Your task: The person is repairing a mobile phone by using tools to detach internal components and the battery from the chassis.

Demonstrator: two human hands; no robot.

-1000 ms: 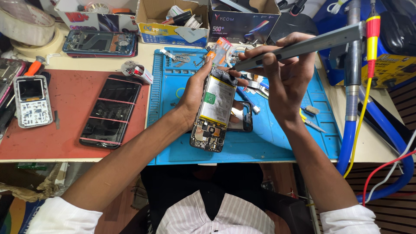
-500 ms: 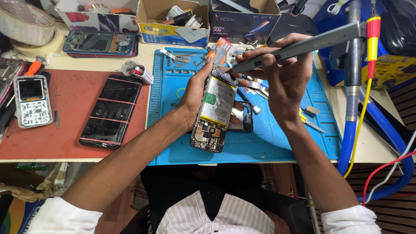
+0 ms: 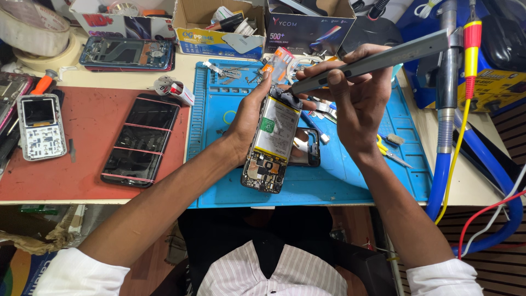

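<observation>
My left hand [image 3: 246, 118] holds an opened smartphone [image 3: 272, 143] upright over the blue work mat [image 3: 350, 181], back cover off, with its pale battery and circuit board showing. My right hand [image 3: 350, 104] grips a long grey electric screwdriver [image 3: 372, 60], slanted up to the right. Its tip rests on the phone's top edge, near the camera end. A black phone frame piece [image 3: 307, 147] lies on the mat just behind the held phone.
A black phone bound with red bands [image 3: 141, 140] and a white keypad phone [image 3: 41, 126] lie on the red mat at left. Cardboard boxes [image 3: 219, 24] line the back edge. Blue hoses and a stand [image 3: 446, 131] rise at right. Yellow-handled tweezers [image 3: 392, 153] lie beside my right wrist.
</observation>
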